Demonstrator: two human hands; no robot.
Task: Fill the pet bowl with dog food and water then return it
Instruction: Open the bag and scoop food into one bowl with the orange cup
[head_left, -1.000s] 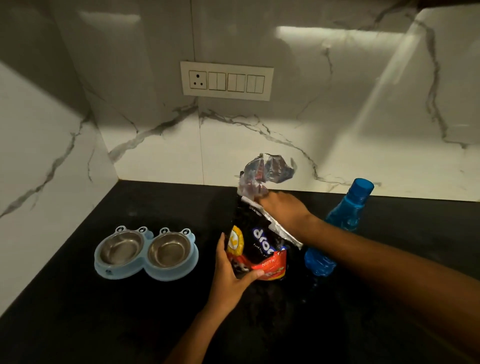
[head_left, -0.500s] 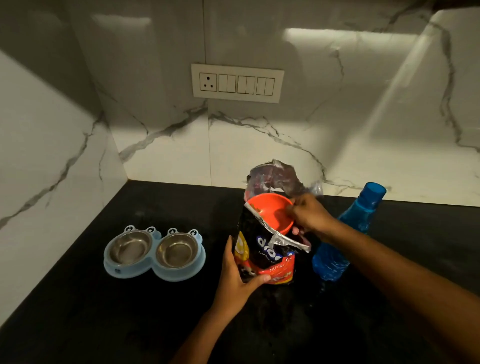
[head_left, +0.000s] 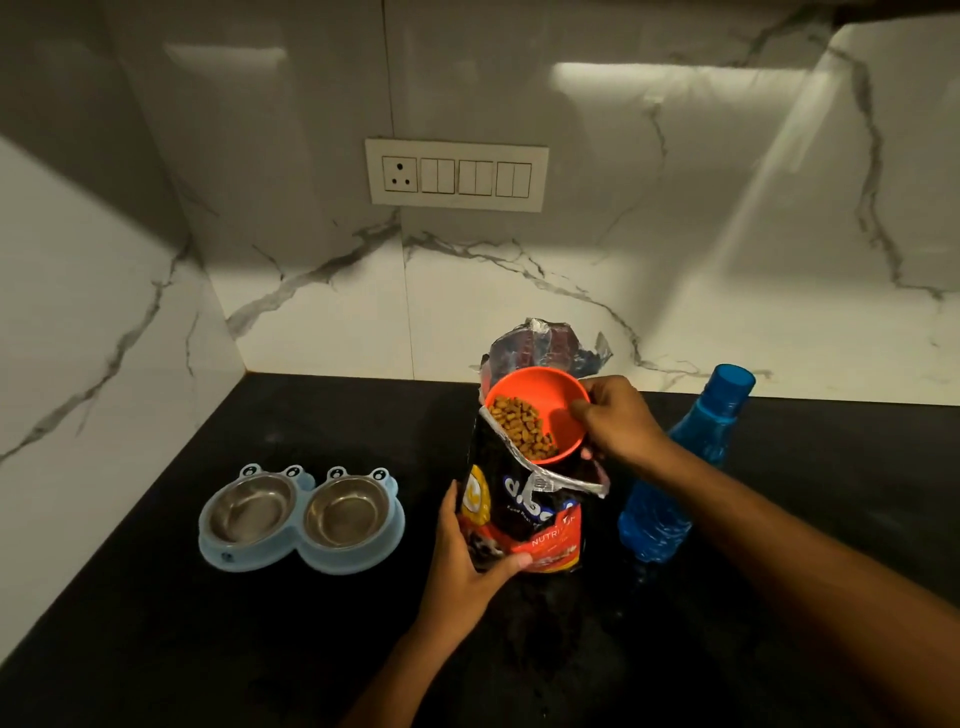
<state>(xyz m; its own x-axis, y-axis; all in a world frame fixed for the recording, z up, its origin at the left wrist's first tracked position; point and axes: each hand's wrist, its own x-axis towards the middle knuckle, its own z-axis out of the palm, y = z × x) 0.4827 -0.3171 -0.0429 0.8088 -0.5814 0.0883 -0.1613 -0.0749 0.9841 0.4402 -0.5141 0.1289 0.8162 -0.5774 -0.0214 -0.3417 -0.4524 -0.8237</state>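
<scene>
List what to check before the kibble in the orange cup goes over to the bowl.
1. Cup loaded: ok. Kibble lies along its lower left side.
2. Grip on cup: ok. The right hand pinches the rim, thumb inside.
3. Cup clear of bag: not ok. Its lower rim sits inside the torn mouth.
4. Bag steadied: ok. The left hand holds its lower part.
5. Bowl ready: ok. Both steel dishes show bare metal.
6. Path to bowl: ok. Only bare counter lies between bag and bowl.
</scene>
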